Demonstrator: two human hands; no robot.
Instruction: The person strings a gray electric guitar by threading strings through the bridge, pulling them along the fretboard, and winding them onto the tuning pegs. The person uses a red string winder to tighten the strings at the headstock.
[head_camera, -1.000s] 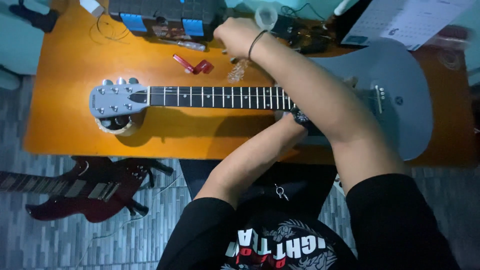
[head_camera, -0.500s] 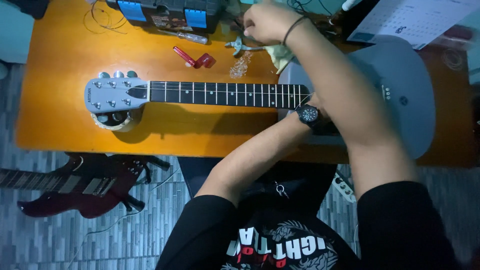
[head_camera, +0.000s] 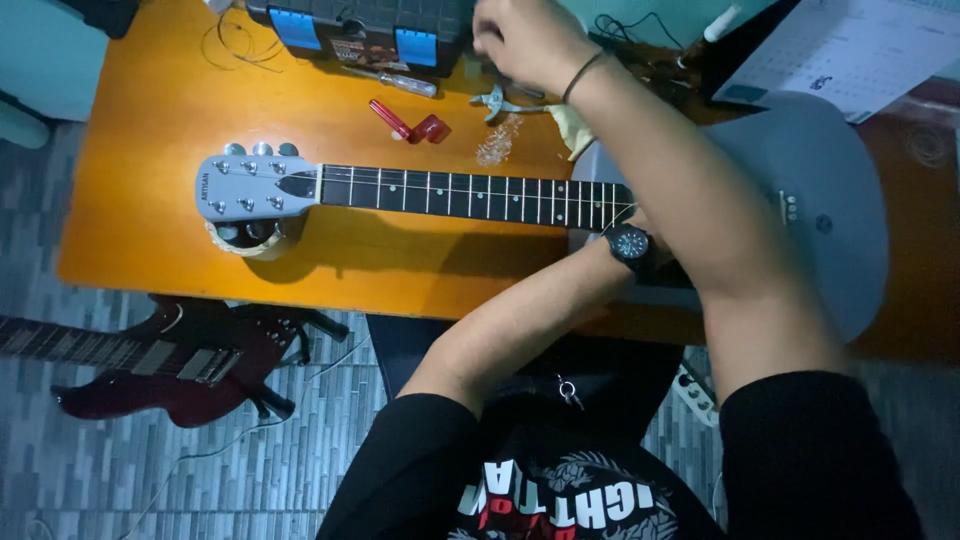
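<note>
A grey electric guitar lies across the orange table (head_camera: 150, 200), its headstock (head_camera: 250, 187) to the left, dark neck (head_camera: 470, 190) in the middle and body (head_camera: 820, 200) to the right. My right hand (head_camera: 525, 40) reaches over it to the table's far side, fingers curled, just above a pair of pliers (head_camera: 497, 100) and beside a dark toolbox (head_camera: 370, 25). Whether it holds anything is unclear. My left wrist, wearing a black watch (head_camera: 632, 243), rests where neck meets body. The left hand itself is hidden under my right forearm.
A red tool (head_camera: 410, 125), a screwdriver (head_camera: 400, 82), a small clear bag (head_camera: 497, 142) and a yellow cloth (head_camera: 572, 125) lie beyond the neck. A tape roll (head_camera: 245, 240) props the headstock. A printed sheet (head_camera: 850, 50) sits far right. A dark red guitar (head_camera: 170, 365) lies on the floor.
My right hand has reached farther across the table, from near the red tool to above the pliers by the toolbox. My left wrist has stayed at the guitar.
</note>
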